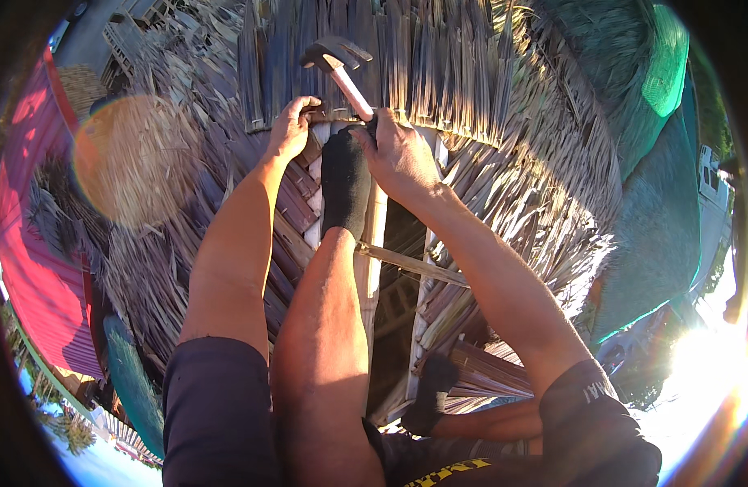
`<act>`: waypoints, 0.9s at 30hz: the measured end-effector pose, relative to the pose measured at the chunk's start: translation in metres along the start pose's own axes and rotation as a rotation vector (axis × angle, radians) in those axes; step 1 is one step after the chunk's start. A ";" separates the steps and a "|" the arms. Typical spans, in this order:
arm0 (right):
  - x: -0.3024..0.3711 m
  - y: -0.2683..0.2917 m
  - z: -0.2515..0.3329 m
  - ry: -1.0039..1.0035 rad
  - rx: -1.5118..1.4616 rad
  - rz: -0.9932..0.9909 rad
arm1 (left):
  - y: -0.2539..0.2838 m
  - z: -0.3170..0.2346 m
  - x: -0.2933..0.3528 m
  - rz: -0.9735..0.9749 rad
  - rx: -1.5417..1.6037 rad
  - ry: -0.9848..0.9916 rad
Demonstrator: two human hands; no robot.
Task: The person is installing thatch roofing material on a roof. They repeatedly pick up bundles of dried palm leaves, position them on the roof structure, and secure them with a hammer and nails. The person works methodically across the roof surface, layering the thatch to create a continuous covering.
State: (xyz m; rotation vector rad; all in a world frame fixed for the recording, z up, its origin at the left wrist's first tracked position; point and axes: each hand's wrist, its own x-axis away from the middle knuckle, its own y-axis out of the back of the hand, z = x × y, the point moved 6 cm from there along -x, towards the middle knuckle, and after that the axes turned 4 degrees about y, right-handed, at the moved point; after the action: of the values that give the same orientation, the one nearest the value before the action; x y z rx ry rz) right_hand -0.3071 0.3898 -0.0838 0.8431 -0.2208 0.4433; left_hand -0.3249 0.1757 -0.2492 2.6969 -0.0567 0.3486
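The right hand (404, 157) is clamping a pale-handled black claw hammer (352, 91), while left fingers (303, 103), closure unclear, are seemingly steadying far brown-leaf thatch (439, 65).

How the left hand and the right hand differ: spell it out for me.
The right hand grips the hammer by its handle, while the left hand holds no tool that shows. The left hand sits at the left of the black sock; the right hand is at the sock's right, its thumb close by the toe. Both are bare and near the lower edge of the thatch panel.
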 end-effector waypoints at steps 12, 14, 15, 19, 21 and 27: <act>0.006 0.027 0.029 0.094 -0.184 -0.231 | -0.003 -0.011 0.006 -0.125 -0.157 -0.079; -0.002 -0.002 0.013 -0.136 0.366 0.309 | -0.004 -0.008 0.003 -0.097 -0.004 -0.045; -0.008 0.000 0.017 -0.077 0.333 0.245 | -0.003 -0.006 0.005 -0.120 -0.213 0.002; -0.016 0.025 0.037 0.296 0.102 -0.231 | -0.002 -0.017 0.008 -0.150 -0.191 -0.127; -0.012 0.027 0.036 0.313 0.040 -0.260 | 0.001 -0.018 0.010 -0.142 -0.240 -0.091; -0.008 0.018 0.021 -0.176 -0.070 0.161 | 0.008 -0.056 0.026 0.144 -0.347 0.076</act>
State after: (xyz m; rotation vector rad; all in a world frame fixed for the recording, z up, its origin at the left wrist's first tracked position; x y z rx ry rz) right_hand -0.3228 0.3819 -0.0607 0.7994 -0.4666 0.5094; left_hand -0.3135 0.1921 -0.1898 2.3398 -0.2653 0.4395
